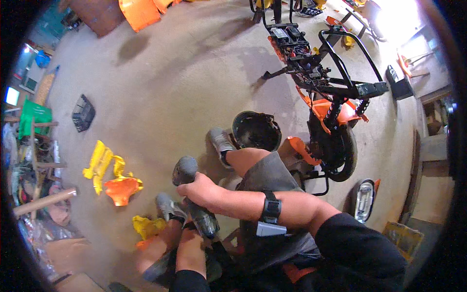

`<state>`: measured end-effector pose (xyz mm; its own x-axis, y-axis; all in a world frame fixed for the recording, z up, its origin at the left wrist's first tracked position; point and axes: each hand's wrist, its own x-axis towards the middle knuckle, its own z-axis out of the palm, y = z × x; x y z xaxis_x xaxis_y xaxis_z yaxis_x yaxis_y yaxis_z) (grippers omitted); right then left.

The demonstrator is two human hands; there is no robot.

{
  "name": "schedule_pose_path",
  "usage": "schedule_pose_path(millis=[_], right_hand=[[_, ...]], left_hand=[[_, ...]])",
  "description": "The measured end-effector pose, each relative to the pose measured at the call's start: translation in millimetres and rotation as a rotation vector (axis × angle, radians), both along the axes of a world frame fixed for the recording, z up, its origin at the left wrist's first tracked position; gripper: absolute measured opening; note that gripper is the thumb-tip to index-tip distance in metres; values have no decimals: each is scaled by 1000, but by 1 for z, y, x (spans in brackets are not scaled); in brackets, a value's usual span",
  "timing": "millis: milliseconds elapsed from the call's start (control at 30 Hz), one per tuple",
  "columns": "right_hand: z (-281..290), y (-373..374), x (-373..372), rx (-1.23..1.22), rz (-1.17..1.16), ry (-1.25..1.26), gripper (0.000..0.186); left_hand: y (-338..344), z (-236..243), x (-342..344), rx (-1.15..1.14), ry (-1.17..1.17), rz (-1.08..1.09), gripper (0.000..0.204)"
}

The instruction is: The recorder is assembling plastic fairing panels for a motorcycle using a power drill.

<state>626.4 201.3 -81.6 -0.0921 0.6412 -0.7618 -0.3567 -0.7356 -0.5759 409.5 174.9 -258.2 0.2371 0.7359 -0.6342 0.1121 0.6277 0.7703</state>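
Note:
My right hand [194, 187] is closed around a dark elongated object [185, 168], whose rounded upper end sticks up past my fingers and whose glossy lower part reaches down toward my left forearm. I cannot make out what it is. My left hand [192, 219] is at the lower part of this object, its fingers hidden. My grey shoes [221, 143] are on the floor, one each side of the object in the picture. Just beyond my right shoe lies a round black hollow item [255, 136].
A stripped scooter frame [345, 90] with orange panels [321, 107] stands at the right. Yellow plastic pieces [97, 163], an orange piece [121, 192] and a black basket-like part [82, 114] lie on the floor [155, 97]. Piled clutter [48, 204] lines the left wall.

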Motion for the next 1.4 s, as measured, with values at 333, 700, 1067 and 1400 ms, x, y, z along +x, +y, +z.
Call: schedule_pose_path(millis=[333, 700, 1067, 1400], right_hand=[[-25, -4, -55, 274, 169, 24, 33], [26, -15, -66, 656, 114, 395, 39], [38, -6, -72, 795, 191, 324, 44], [27, -6, -67, 764, 198, 336, 42]], left_hand=[[75, 148, -59, 258, -340, 523, 22], [61, 158, -75, 224, -424, 746, 29], [70, 177, -48, 275, -390, 585, 24], [78, 168, -62, 479, -591, 615, 35]])
